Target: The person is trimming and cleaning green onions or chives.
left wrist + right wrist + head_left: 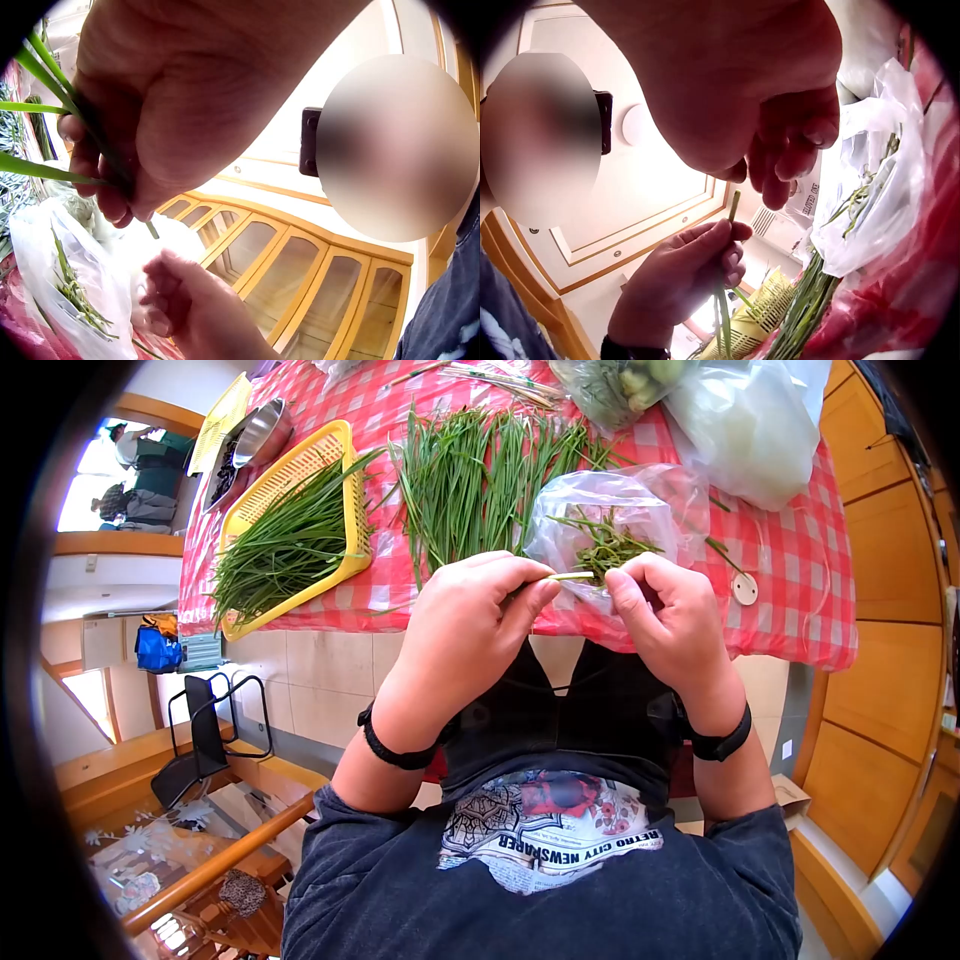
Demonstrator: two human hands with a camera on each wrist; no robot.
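In the head view my left hand (475, 610) pinches a garlic chive between thumb and forefinger, its pale stem end (572, 576) pointing right. Long green leaves (45, 75) trail out of that hand in the left wrist view. My right hand (675, 615) is close to the stem end, fingers loosely bent, with nothing visible between thumb and fingers (776, 191). Just beyond both hands, a clear plastic bag (550, 525) lies open with short chive scraps (615, 545) inside. A wide pile of garlic chives (465, 490) is spread on the table behind the left hand.
A yellow basket (357, 510) on the left holds more chives. Behind it are a metal bowl (265, 432) and a yellow rack (220, 420). Bulging plastic bags (745, 440) stand at the back right. A red checked cloth (800, 580) under plastic covers the table, with a white disc (745, 588) on it.
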